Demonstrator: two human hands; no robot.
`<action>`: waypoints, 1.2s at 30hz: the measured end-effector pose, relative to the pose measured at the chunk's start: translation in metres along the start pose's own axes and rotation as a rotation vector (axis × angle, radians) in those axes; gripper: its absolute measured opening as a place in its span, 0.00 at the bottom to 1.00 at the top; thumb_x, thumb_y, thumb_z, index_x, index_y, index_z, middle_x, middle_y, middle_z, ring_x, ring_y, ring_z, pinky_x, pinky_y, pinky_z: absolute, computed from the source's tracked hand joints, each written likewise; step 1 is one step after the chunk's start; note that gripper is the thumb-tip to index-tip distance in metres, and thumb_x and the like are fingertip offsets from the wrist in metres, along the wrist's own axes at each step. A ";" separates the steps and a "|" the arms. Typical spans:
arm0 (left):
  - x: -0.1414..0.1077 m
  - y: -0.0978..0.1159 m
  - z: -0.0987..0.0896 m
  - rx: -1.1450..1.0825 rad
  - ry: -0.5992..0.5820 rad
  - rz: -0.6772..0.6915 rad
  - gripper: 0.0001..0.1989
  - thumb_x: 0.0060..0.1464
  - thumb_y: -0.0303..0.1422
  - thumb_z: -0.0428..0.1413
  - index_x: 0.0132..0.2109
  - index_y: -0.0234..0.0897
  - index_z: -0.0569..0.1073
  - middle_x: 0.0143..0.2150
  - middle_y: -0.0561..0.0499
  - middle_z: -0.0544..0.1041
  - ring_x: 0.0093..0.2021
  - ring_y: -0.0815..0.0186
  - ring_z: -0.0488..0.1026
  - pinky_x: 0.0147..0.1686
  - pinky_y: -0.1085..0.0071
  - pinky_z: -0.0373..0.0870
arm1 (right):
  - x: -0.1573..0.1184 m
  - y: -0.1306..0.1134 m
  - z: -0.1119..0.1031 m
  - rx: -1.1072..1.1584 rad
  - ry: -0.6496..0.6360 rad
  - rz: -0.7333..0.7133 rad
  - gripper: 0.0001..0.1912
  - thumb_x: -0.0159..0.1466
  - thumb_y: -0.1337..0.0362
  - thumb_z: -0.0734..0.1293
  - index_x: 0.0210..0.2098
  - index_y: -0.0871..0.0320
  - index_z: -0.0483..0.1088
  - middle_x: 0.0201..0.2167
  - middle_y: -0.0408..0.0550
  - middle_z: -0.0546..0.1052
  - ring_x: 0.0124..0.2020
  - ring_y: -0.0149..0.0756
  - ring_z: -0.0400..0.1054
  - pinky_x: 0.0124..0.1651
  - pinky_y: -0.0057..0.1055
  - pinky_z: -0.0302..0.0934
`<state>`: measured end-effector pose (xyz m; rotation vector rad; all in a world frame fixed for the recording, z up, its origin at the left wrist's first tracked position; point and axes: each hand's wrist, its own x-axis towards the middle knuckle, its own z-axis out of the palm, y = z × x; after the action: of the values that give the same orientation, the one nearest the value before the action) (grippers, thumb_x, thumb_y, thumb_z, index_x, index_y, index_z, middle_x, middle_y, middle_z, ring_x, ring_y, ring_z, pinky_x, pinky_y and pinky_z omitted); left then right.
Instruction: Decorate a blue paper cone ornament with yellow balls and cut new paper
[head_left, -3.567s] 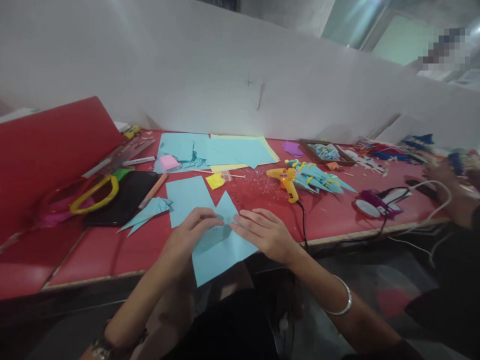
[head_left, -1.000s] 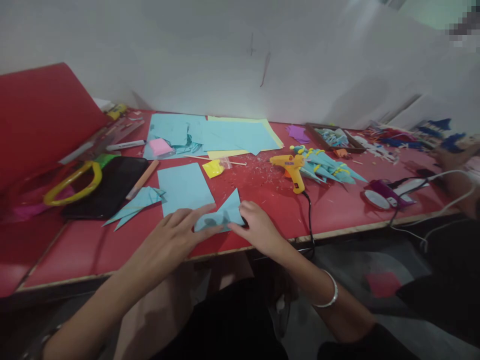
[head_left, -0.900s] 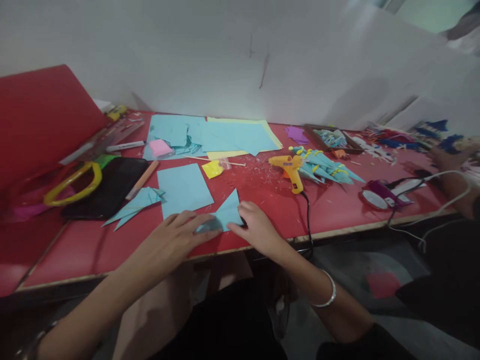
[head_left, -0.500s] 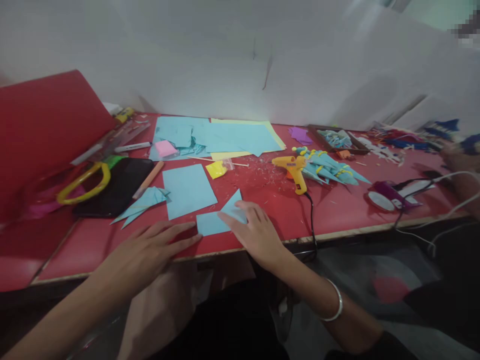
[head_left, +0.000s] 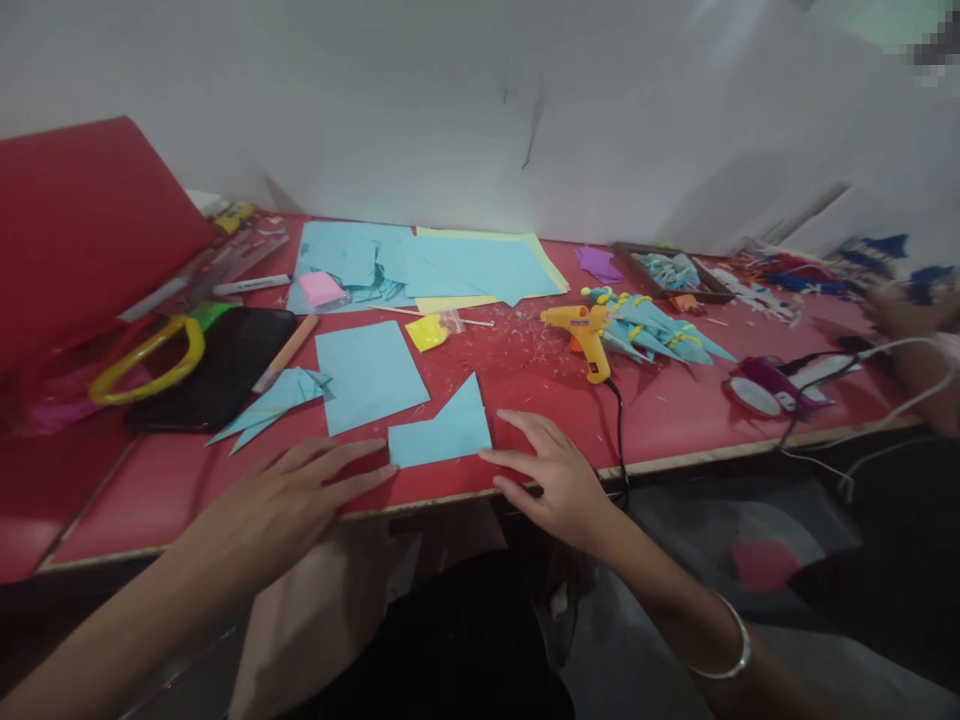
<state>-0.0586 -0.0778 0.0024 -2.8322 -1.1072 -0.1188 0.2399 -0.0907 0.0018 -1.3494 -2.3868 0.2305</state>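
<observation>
A folded light blue paper (head_left: 439, 437) lies near the table's front edge, with one pointed flap sticking up at its right end. My left hand (head_left: 304, 490) rests flat with fingers stretched, its fingertips at the paper's left edge. On the other side my right hand (head_left: 553, 478) has its fingers spread, one fingertip at the paper's lower right corner. Just behind lies a flat light blue sheet (head_left: 371, 375). Folded blue paper cones (head_left: 277, 400) lie beyond my left hand.
A yellow glue gun (head_left: 589, 335), its black cord hanging over the front edge, lies beside finished blue cones (head_left: 660, 335). At left are a black phone-like slab (head_left: 217, 370) and yellow-handled scissors (head_left: 150, 375). Larger blue sheets (head_left: 480, 265) lie at the back. Another person's hand (head_left: 911, 310) is far right.
My right hand has slid off the folded paper's flap to its right side, and its fingers have spread. My left hand stays at the left edge. The view has shifted slightly.
</observation>
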 end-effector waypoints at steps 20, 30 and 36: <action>0.008 0.011 -0.013 -0.115 -0.061 -0.025 0.22 0.53 0.22 0.41 0.53 0.43 0.65 0.55 0.50 0.65 0.55 0.62 0.58 0.51 0.61 0.59 | 0.052 -0.003 -0.007 0.172 -0.146 -0.122 0.26 0.57 0.64 0.63 0.54 0.60 0.54 0.52 0.54 0.62 0.54 0.41 0.53 0.54 0.39 0.50; 0.012 0.011 -0.016 -0.238 0.027 -0.114 0.18 0.54 0.32 0.44 0.52 0.46 0.65 0.53 0.51 0.68 0.50 0.60 0.65 0.45 0.63 0.65 | 0.067 -0.005 -0.012 0.221 -0.221 -0.097 0.11 0.58 0.69 0.61 0.41 0.60 0.67 0.39 0.50 0.72 0.42 0.38 0.64 0.45 0.36 0.52; 0.023 0.018 -0.029 -0.168 0.236 -0.146 0.10 0.54 0.31 0.46 0.41 0.41 0.70 0.40 0.53 0.75 0.41 0.64 0.68 0.45 0.62 0.60 | 0.071 0.002 -0.017 0.269 -0.059 -0.131 0.09 0.56 0.73 0.59 0.33 0.59 0.69 0.33 0.46 0.70 0.37 0.32 0.64 0.42 0.31 0.54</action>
<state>-0.0310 -0.0790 0.0329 -2.7781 -1.3020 -0.5665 0.2154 -0.0305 0.0345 -1.0737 -2.3777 0.5390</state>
